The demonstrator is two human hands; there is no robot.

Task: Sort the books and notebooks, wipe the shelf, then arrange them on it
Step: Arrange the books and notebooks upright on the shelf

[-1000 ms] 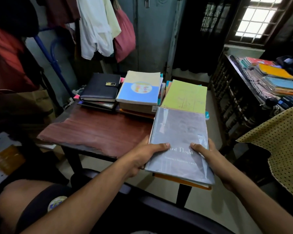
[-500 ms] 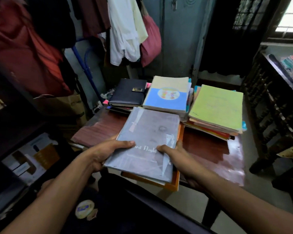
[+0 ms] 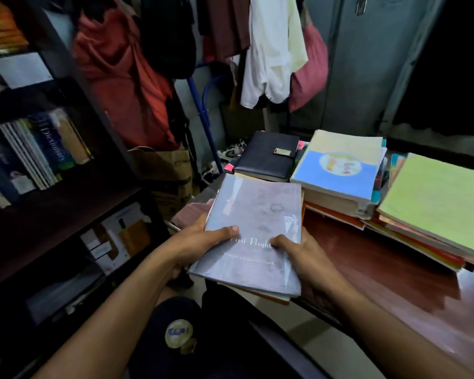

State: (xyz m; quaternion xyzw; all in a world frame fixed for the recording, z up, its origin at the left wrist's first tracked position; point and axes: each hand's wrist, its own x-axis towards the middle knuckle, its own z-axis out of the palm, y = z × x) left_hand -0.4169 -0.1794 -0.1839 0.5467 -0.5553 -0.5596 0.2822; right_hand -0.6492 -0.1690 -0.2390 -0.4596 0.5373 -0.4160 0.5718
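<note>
A small stack topped by a grey book (image 3: 257, 222) hangs in the air at the left end of the brown table (image 3: 372, 272). My left hand (image 3: 200, 242) grips its left edge, thumb on the cover. My right hand (image 3: 298, 255) grips its near right side, thumb on top too. Thinner orange books sit under the grey one. Behind it on the table lie a black diary (image 3: 268, 157), a blue and cream pile (image 3: 340, 170) and a green-topped pile (image 3: 438, 203). The dark shelf (image 3: 66, 212) stands at the left, with upright books (image 3: 39, 151) on a higher level.
Clothes (image 3: 268, 50) hang from a rack behind the table. A brown paper bag (image 3: 167, 170) stands on the floor between shelf and table. Boxes (image 3: 115, 239) fill a lower shelf level. A dark chair edge (image 3: 271, 343) crosses below the book.
Both hands have carried the grey-topped stack leftward off the table towards the shelf. My view has swung left, bringing the shelf into sight.
</note>
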